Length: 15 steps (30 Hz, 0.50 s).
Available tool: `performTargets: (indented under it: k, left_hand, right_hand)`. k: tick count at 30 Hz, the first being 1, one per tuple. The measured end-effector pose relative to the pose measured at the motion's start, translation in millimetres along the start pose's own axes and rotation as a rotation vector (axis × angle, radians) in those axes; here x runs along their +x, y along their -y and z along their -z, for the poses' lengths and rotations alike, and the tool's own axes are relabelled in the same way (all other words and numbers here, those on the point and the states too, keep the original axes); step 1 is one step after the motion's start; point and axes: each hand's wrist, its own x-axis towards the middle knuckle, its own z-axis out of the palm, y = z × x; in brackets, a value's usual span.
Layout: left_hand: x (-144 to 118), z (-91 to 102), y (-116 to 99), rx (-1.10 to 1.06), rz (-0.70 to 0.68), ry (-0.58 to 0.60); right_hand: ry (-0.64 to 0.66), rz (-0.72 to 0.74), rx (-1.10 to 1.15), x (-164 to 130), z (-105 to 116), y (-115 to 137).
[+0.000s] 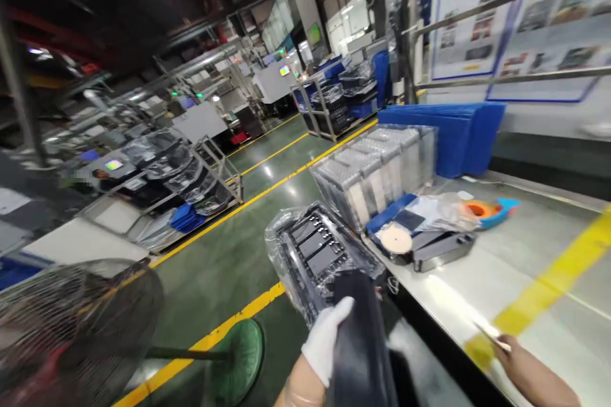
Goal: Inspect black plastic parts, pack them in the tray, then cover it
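Note:
My left hand [327,337], in a white glove, is closed on a long black plastic part [361,337] that stands nearly upright in front of me. My right hand [525,365] is bare and blurred at the lower right, over the pale table [449,305]. It grips a thin pointed tool [485,332], perhaps a knife; its exact kind is unclear. Beyond the part, a plastic-lined crate [312,248] holds dark moulded pieces. Grey moulded parts [442,251] and a round beige disc [396,240] lie on the table's far left.
Wrapped stacked parts [377,168] and blue sheets [439,137] stand along the table's back. An orange and blue tape dispenser [487,210] sits near them. At left are a caged fan [81,331] and its green base [241,356]. Racks [176,172] line the floor.

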Motion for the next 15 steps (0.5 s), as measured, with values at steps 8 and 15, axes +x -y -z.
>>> performTargets:
  k: [8,15]
  left_hand:
    - [2.6,4.9,-31.8,-0.279,0.121,0.026]
    - [10.6,-1.8,-44.4,-0.279,-0.001,0.018]
  right_hand:
    - [0.039,0.328,-0.406,-100.6,70.4,121.0]
    - [0.087,0.469,-0.6,-133.4,87.3,150.1]
